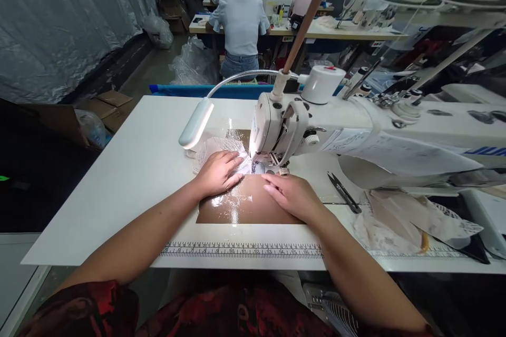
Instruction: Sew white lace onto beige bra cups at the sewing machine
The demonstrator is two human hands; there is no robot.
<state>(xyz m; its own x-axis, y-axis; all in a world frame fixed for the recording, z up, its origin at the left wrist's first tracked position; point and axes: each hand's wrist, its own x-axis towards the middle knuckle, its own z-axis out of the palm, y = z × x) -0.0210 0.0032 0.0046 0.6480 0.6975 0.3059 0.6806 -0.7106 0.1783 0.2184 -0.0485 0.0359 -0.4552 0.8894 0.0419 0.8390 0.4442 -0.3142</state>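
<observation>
My left hand [220,172] lies flat on a piece of white lace fabric [209,152], its fingers spread and pointing toward the needle area of a white sewing machine [272,121]. To the right of the needle rests my right hand [294,195], with fingers stretched toward the presser foot [253,167] and no fabric visible in them. Both hands are over a glossy brown sheet [233,208] on the table. The fabric's right edge reaches the presser foot; whether it lies under the foot is too small to tell.
A lamp [197,124] on a bendable neck hangs above the fabric. Black thread snips [343,192] and pale fabric scraps [399,221] lie at right. A printed ruler [245,250] runs along the table's front edge. Beyond, a person [241,23] sits at another sewing table.
</observation>
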